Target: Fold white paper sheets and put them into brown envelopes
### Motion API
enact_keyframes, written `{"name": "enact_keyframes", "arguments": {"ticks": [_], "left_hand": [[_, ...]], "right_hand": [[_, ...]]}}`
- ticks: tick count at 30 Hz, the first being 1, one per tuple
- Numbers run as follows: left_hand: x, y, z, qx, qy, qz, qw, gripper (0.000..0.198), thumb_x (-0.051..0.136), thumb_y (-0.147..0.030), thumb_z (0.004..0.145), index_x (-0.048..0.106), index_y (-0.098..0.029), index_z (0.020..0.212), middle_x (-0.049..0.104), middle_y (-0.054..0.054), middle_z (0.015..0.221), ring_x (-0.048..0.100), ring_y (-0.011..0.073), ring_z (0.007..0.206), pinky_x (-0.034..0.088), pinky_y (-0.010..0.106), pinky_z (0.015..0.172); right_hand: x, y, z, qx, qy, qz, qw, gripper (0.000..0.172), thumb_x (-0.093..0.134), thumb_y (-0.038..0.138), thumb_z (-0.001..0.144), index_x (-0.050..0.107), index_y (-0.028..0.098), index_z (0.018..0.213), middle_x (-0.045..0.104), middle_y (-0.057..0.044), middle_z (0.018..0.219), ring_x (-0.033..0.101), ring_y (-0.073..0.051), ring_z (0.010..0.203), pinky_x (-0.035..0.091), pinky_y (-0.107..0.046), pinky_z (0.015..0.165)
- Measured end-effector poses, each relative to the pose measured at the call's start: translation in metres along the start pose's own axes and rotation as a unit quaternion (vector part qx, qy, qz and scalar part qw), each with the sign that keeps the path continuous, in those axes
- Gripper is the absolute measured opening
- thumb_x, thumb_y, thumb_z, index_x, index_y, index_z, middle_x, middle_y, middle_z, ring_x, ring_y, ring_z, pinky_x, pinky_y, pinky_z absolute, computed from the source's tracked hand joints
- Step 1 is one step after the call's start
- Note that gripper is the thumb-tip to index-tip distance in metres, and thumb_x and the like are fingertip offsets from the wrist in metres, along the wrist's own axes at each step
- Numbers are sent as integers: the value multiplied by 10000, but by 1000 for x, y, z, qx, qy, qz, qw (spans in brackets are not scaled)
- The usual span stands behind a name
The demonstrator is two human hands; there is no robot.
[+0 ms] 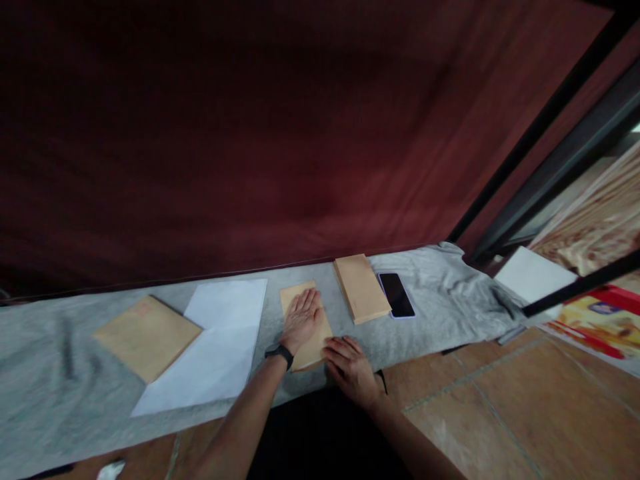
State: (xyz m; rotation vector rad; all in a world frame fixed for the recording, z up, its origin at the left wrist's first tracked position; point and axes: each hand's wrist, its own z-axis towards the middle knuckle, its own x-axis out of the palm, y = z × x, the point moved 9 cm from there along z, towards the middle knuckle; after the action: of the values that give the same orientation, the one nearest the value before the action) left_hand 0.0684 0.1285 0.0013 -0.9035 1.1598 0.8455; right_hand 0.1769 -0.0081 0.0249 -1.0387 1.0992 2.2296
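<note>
The left hand [301,317] lies open and flat, palm down, fingers together and pointing toward the top of the frame. It presses on a small brown envelope [316,348] at the centre of the picture. Its forearm runs up from the lower left, with a black wristband [279,354] at the wrist. The right hand [350,365] is also open and palm down, gripping nothing. Its fingers are stretched toward the left, with the tips at the envelope's lower right corner. Its forearm comes in from the lower right.

The envelope rests on a grey cloth [50,373] spread across the tiled floor [500,413]. Just right of it lies a stack of brown envelopes [361,288], with a dark phone [397,295] beside the stack. To the left are white paper sheets [215,347], and a large brown envelope [147,337] overlaps their left edge. A dark red curtain [250,133] fills the upper frame. At the right are black frame bars [550,133], a white sheet [535,275] and a red and yellow package [600,320].
</note>
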Motion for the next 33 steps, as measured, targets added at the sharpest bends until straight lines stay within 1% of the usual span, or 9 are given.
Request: {"name": "enact_keyframes", "arguments": {"ticks": [5,8,11,14,17,20,23,29,33], "left_hand": [[-1,-20,-52,69,21,-13,997,563,242,-369,1037,281,-161,1558,334,79,1615,257,193,1507,219,423,1240],[-3,-28,-80,80,36,-29,996,565,242,-401,1044,272,-175,1561,338,81,1613,281,187,1497,252,410,1231],[-11,-36,-105,89,32,-54,994,562,287,-432,1041,280,-215,1559,343,67,1612,308,180,1486,282,403,1222],[-21,-39,-127,84,6,-87,993,532,371,-415,1028,357,-232,1528,432,64,1565,390,186,1445,355,407,1186],[-31,-33,-145,54,-40,-120,991,419,397,-330,1026,521,-237,1416,591,66,1433,524,189,1343,453,412,1107],[-38,-27,-154,18,-84,-142,986,342,412,-287,1020,630,-228,1277,676,71,1313,604,208,1242,507,422,1035],[-44,-21,-154,-31,-118,-163,979,292,420,-274,1015,677,-226,1145,719,64,1205,651,216,1137,530,425,985],[-52,-12,-147,-85,-173,-213,958,237,423,-268,1001,656,-224,1004,712,64,1023,656,227,990,552,428,903],[-52,-10,-146,-98,-176,-218,955,212,432,-257,989,640,-226,968,689,63,978,636,238,956,553,432,870]], "right_hand": [[0,-1,0,5,-18,-2,1000,319,534,209,965,649,257,1258,660,-51,1325,588,-204,1248,385,-457,1152],[-1,0,1,4,-17,-1,1000,330,533,200,961,654,271,1260,661,-50,1323,587,-205,1250,387,-463,1148],[-2,0,0,4,-18,-4,1000,339,540,191,957,657,285,1261,665,-44,1318,593,-201,1242,393,-464,1142],[-2,0,0,4,-22,-7,1000,341,541,181,956,661,286,1257,666,-43,1319,600,-199,1232,402,-461,1133],[-1,-2,0,7,-32,-12,999,325,538,180,961,677,285,1235,679,-41,1296,620,-196,1202,421,-449,1114],[0,-6,1,24,-48,-9,999,289,540,188,964,704,293,1178,705,-27,1244,643,-197,1150,436,-443,1089],[1,-12,4,55,-63,5,996,235,544,209,970,728,289,1093,729,-26,1173,656,-212,1092,462,-435,1030],[4,-14,9,93,-58,-10,994,157,573,219,971,718,273,994,736,-16,1095,647,-218,1019,460,-397,935],[3,-13,12,113,-47,-34,992,145,591,186,957,700,268,1006,727,-12,1091,645,-216,1024,464,-392,937]]}}
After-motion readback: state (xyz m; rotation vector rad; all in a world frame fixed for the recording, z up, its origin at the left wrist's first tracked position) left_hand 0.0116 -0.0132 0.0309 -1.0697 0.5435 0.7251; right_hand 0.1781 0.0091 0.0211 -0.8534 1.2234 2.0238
